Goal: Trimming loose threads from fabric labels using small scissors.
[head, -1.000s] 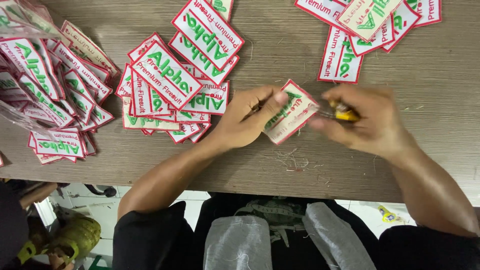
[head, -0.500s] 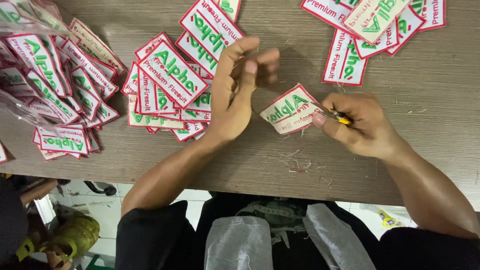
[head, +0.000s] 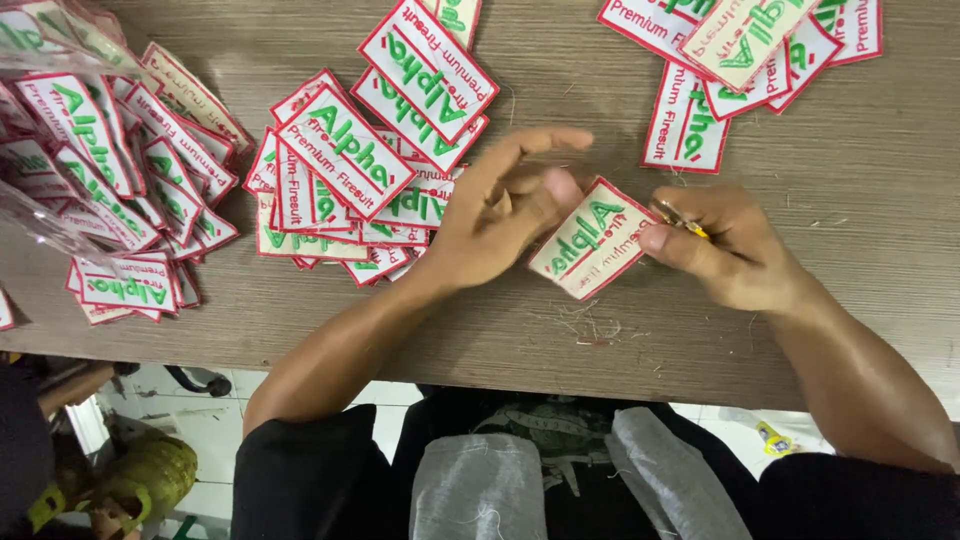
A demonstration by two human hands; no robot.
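My right hand [head: 735, 255] pinches the right edge of a white rectangular patch [head: 590, 240] with a red border and green lettering, held tilted just above the wooden table [head: 860, 200]. A small yellow-handled tool [head: 688, 224] is tucked in the same hand. At the patch's left corner is my left hand [head: 500, 215], its fingers spread and a fingertip touching the edge, the index finger stretched out over the table.
A heap of like patches [head: 370, 170] lies just left of my left hand. More patches [head: 100, 180] lie at the far left, partly under clear plastic [head: 40, 225]. Another group [head: 740, 60] sits at the top right. Thread scraps [head: 590, 325] lie near the table's front edge.
My left hand first let go of the patch and lifted with its fingers apart, then came back down to the patch's left corner. My right hand kept hold of the patch throughout.
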